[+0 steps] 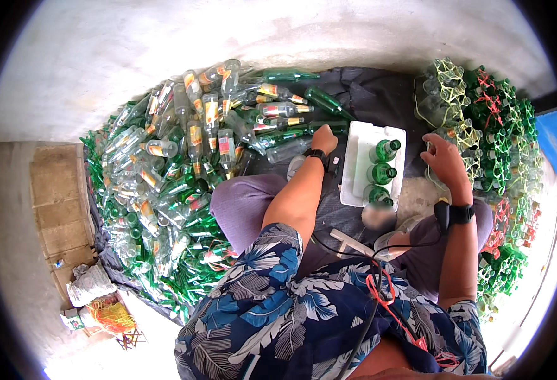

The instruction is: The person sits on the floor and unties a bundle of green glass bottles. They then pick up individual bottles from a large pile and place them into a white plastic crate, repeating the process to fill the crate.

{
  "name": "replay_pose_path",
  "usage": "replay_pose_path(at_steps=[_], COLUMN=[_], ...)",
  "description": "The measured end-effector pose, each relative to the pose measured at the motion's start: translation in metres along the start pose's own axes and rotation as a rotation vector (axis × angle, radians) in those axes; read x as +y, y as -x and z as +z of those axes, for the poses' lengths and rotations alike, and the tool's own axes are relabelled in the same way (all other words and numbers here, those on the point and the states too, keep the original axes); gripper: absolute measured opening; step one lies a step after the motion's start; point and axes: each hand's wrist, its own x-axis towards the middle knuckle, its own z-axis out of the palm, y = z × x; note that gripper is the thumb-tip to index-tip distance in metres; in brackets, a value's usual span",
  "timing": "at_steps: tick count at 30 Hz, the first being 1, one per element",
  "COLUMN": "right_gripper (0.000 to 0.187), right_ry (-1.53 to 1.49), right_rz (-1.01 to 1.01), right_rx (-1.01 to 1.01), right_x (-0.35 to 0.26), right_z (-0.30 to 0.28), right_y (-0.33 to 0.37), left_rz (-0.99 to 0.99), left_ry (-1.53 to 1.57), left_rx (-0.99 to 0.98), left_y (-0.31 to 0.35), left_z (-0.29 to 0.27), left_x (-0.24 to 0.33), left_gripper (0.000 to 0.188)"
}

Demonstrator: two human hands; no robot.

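Green bottles (380, 173), three of them, stand in a row along the right edge of a white tray (359, 136), from around the middle of that edge down to the near right corner, mouths turned a little to the right. The tray rests on a black sheet (379, 95); a blurred round shape at its near edge is too unclear to name. The left hand (324, 140) is just beyond the tray's left edge, its fingers curled in together, right by a green bottle (335, 127) lying on its side; the fingertips are hidden, so I cannot tell whether it grips that bottle. The right hand (444, 158) hangs off the tray's right edge, thumb and fingers parted and bent, near the bound bottles (446, 104) tied with yellow cord. More bundles with red and pale cord line the sheet's right edge. Another bottle (329, 102) lies near the tray's far left corner, its neck toward it. A big pile (164, 164) of green and clear bottles, many with labels, covers the left part of the sheet. Nearer the person lies a white T-shaped piece (352, 243). Cardboard (60, 202) leans on the left wall, and tangled cord (110, 315) lies near it.
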Motion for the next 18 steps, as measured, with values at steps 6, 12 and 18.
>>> replay_pose_path(at_steps=[6, 12, 18], right_gripper=[0.041, 0.038, 0.037], right_ry=[0.018, -0.038, -0.014], right_rz=[0.064, 0.138, 0.145], right_rx=[0.002, -0.028, -0.033], right_x=[-0.001, -0.005, -0.001], right_z=[-0.006, -0.008, -0.009], right_y=[-0.005, -0.009, -0.010], left_rz=[-0.069, 0.281, 0.403], left_ry=[0.007, -0.298, -0.560], left_rx=[0.052, 0.046, 0.104], left_y=[-0.042, -0.041, -0.062], left_z=[0.000, 0.032, 0.055], left_x=[-0.009, -0.006, -0.018], left_gripper=[0.013, 0.024, 0.016])
